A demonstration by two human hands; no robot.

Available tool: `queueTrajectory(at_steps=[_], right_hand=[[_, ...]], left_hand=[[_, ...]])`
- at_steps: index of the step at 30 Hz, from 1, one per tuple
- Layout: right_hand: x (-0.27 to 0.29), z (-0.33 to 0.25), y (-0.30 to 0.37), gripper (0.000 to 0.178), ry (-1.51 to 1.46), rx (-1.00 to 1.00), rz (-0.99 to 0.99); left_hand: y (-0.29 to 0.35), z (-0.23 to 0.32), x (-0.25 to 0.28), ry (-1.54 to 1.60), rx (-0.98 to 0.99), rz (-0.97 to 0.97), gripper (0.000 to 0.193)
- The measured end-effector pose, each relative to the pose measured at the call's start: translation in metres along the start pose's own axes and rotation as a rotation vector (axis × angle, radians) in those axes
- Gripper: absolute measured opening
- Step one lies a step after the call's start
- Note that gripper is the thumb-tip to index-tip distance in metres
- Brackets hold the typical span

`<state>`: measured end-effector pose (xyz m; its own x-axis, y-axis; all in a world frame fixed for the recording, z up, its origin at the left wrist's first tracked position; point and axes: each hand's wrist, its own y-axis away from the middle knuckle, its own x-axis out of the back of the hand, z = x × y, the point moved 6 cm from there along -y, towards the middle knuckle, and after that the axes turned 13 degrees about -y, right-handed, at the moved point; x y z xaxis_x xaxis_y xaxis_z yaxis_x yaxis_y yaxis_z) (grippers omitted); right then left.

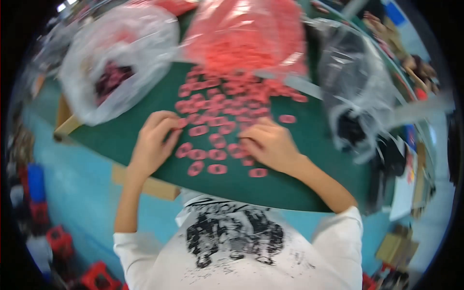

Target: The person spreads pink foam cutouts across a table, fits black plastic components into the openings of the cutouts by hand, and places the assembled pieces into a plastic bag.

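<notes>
Many small pink oval rings (217, 140) lie loose across the green tabletop (159, 164), thickest toward a large clear bag (241, 29) of the same pink pieces. On the left, my left hand (154, 137) is closed, thumb and fingers bent around one pink ring (181, 123) at the edge of the spread. My right hand (271, 146) rests low over the right side of the rings, its fingers curled together. Whatever lies under those fingertips is hidden and blurred. Nearest the front edge sit a few separate rings, one pink ring (258, 172) just below my right hand.
At the left stands an opened clear bag (130, 63) holding dark red pieces. A clear bag (355, 77) with black contents lies at the right. A pale strip (303, 86) lies beside the pink bag. Red stools (99, 276) stand on the blue floor.
</notes>
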<state>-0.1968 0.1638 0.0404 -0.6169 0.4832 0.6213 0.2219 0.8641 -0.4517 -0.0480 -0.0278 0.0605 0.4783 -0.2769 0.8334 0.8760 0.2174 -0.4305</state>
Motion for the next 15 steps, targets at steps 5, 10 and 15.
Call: queueTrajectory(at_steps=[5,10,15], right_hand=[[-0.011,-0.006,-0.012,0.017,0.081,0.101,-0.015],[0.001,-0.002,-0.023,0.016,0.037,-0.016,-0.019],[-0.014,-0.015,-0.008,0.018,-0.02,-0.007,-0.287]], left_hand=[[0.05,-0.028,-0.007,0.001,0.187,0.047,0.015],[0.05,-0.024,0.001,-0.029,0.188,0.022,0.012],[0.035,-0.019,-0.006,-0.065,0.14,-0.013,0.018]])
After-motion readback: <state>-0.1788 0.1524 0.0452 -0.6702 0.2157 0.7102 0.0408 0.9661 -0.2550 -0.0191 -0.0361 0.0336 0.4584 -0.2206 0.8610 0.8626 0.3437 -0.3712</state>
